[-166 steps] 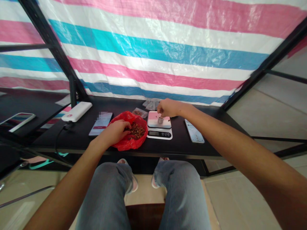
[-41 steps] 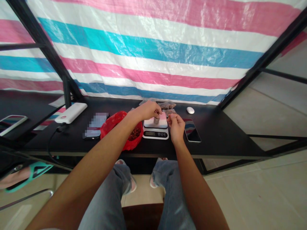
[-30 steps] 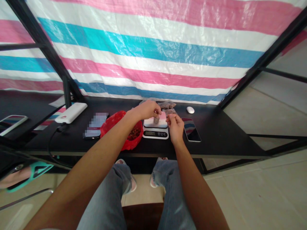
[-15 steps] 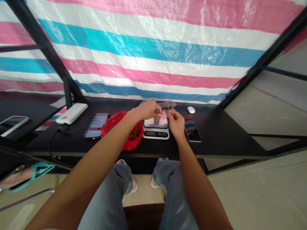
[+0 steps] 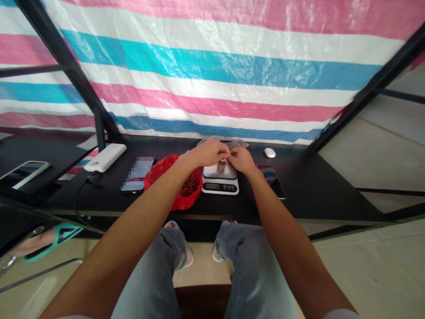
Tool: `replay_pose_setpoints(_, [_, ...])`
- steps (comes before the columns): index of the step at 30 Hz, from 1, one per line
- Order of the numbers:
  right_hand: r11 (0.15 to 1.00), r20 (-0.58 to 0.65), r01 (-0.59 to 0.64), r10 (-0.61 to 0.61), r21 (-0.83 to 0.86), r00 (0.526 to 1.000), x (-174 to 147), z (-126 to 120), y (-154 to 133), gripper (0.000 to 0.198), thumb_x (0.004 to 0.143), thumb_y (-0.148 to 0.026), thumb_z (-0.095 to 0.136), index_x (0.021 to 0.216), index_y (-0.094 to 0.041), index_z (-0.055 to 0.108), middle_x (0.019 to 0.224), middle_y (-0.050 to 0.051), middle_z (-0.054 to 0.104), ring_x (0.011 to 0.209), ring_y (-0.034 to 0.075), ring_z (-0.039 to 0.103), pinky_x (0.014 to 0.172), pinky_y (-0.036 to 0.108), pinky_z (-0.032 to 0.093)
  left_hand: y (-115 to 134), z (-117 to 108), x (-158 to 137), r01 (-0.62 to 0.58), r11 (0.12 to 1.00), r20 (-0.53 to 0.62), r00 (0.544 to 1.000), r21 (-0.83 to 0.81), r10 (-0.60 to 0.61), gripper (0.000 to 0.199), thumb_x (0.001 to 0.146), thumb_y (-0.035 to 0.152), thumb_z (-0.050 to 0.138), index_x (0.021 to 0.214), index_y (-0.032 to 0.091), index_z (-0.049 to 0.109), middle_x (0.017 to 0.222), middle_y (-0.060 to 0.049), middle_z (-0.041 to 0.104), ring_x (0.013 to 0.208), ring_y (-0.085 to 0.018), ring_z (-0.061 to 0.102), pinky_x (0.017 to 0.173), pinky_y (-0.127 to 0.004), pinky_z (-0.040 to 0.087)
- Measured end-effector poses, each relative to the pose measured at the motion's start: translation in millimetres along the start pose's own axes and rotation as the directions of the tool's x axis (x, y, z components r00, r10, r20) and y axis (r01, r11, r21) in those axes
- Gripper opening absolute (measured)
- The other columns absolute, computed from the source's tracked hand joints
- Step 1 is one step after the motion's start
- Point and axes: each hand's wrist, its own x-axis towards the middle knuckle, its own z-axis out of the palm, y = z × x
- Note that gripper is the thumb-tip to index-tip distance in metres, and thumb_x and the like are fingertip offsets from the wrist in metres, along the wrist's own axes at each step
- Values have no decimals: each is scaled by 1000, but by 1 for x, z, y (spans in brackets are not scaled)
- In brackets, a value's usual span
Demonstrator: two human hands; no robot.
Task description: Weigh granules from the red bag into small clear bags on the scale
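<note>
A white kitchen scale (image 5: 221, 188) with a silvery plate lies on the black desk. On its plate stands a small metal cup (image 5: 221, 167), with reddish-brown bits showing at its top. My left hand (image 5: 212, 153) reaches over the cup from the left, its fingers pinched together. From the right, my right hand (image 5: 243, 160) meets it, fingertips closed and close against the left ones. Whatever is between the fingertips is too small to make out. Left of the scale sits a red plastic-lined bowl (image 5: 158, 170) holding dark red dried pieces (image 5: 190, 186), partly covered by my left forearm.
Plastic bags (image 5: 238, 144) lie behind the scale. A phone (image 5: 272, 180) and a white mouse (image 5: 269, 153) are on the right. Leftward are another phone (image 5: 138, 173), a white power bank (image 5: 105, 157) with a cable, and a further phone (image 5: 25, 174). A striped sheet (image 5: 212, 97) hangs behind.
My right hand has moved left and up to meet my left hand above the cup. My left fingers have risen off the cup, whose top now shows. The view has shifted slightly.
</note>
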Motion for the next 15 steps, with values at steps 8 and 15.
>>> replay_pose_setpoints(8, [951,-96,-13,45,310,994,-18,-16,-16,20,87,-32,68,88,-18,83,91,7,82,78,21,70,76,33,51,3,1,-5,31,1000,-14,999,-5,-31,30,96,15,55,109,16,82,100,-9,82,90,-21,72,83,-30,50])
replay_pose_setpoints(15, [934,-72,-48,79,354,994,-38,-13,-39,22,86,-34,68,87,-19,84,87,6,81,74,21,67,71,34,51,6,-16,-18,47,997,-80,995,-67,-52,31,96,20,52,107,17,81,104,-7,82,94,-20,72,83,-29,49])
